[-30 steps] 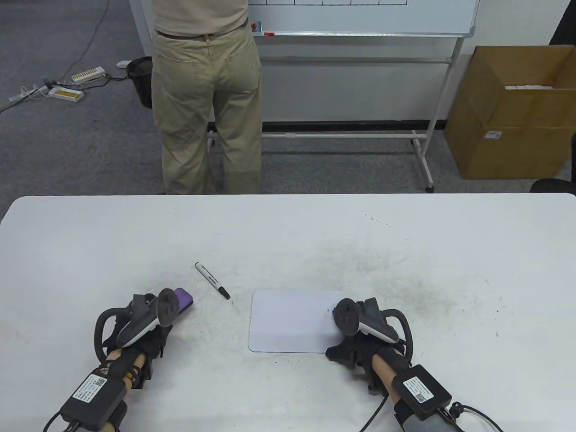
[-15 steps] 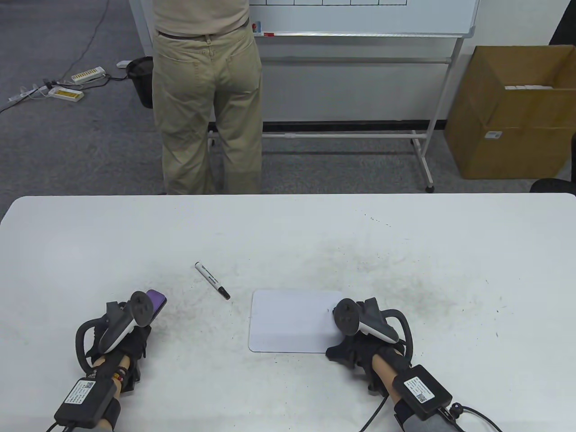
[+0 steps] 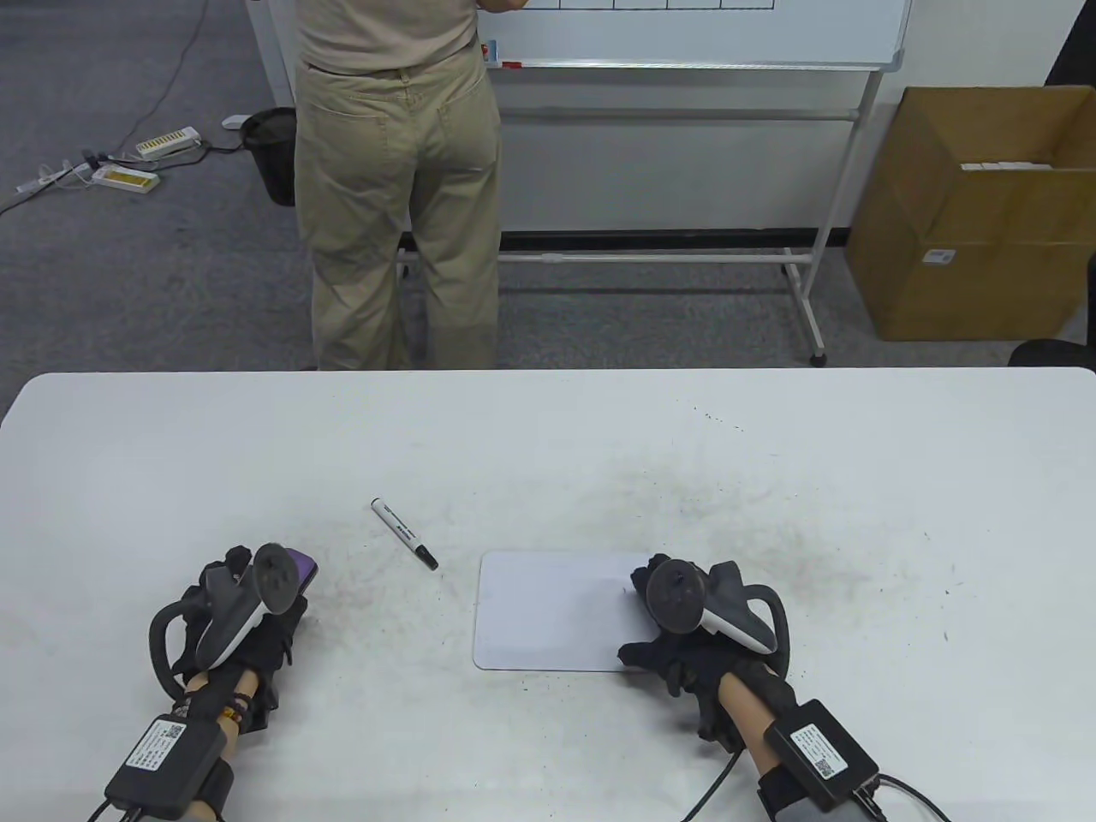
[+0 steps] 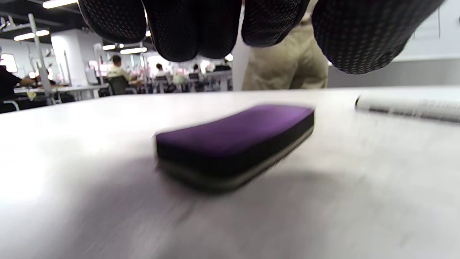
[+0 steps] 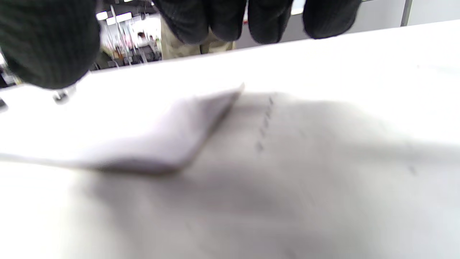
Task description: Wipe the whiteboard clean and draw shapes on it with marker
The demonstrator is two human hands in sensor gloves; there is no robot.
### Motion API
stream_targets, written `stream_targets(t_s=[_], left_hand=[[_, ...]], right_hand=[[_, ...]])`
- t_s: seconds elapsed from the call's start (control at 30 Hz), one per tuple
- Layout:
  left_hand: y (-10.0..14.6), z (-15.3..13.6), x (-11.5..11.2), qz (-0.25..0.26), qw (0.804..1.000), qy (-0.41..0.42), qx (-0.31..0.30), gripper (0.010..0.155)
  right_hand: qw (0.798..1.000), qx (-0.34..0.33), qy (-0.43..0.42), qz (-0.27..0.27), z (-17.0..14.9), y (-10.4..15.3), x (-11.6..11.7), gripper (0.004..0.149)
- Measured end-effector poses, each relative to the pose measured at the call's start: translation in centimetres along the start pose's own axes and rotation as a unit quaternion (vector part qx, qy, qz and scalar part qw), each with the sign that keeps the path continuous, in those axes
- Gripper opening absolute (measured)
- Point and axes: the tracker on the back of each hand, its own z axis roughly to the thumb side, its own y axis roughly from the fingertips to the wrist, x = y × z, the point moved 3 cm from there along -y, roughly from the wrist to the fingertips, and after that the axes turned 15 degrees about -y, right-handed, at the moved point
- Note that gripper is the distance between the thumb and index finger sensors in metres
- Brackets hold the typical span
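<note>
A small whiteboard (image 3: 548, 612) lies flat at the table's near middle, its surface wiped white. My right hand (image 3: 651, 616) covers its right edge, and in the right wrist view the relaxed fingers (image 5: 222, 18) hover over the board's corner (image 5: 161, 144), holding nothing. A purple eraser (image 3: 305, 565) lies on the table left of the board, half hidden behind my left hand (image 3: 257, 599). Seen from the left wrist, the eraser (image 4: 237, 140) rests flat while the fingers (image 4: 194, 28) hang above it without touching. A capped black marker (image 3: 404, 534) (image 4: 409, 108) lies loose between eraser and board.
Beyond the table's far edge a person (image 3: 398, 171) stands at a large wheeled whiteboard (image 3: 685, 34). A cardboard box (image 3: 976, 214) stands on the floor at the right, a black bin (image 3: 270, 150) and power strips at the left. Dark smudges mark the table (image 3: 685, 479).
My left hand carried the eraser left, away from the board, and now hovers over it lying on the table. My right hand shifted slightly right and forward on the board's edge.
</note>
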Motion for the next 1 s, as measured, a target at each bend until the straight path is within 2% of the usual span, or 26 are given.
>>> stream_targets(t_s=[0.13, 0.3, 0.47, 0.6, 0.83, 1.0], left_hand=[[-0.3, 2.4, 2.1, -0.015, 0.999, 0.025, -0.012, 0.066], [-1.8, 6.5, 3.5, -0.048, 0.997, 0.062, -0.003, 0.065], [-3.8, 10.2, 3.4, -0.081, 0.994, 0.058, 0.032, 0.068], [-5.0, 12.7, 3.3, -0.078, 0.995, 0.012, 0.065, 0.064], [-6.4, 15.1, 2.3, -0.136, 0.982, -0.049, 0.123, 0.069], [-6.6, 16.2, 1.7, -0.170, 0.972, -0.060, 0.148, 0.061]], right_hand=[[0.999, -0.021, -0.036, -0.034, 0.9, 1.7, -2.5, 0.089], [0.998, -0.017, -0.045, -0.049, 0.2, 2.8, -3.8, 0.087], [0.998, 0.002, -0.054, -0.042, -1.1, 2.5, -3.7, 0.085], [0.998, 0.008, -0.053, -0.031, -1.5, 2.4, -3.3, 0.084], [0.998, 0.002, -0.051, -0.024, -1.2, 2.3, -3.1, 0.084], [0.998, 0.000, -0.053, -0.024, -1.3, 2.3, -3.0, 0.083]])
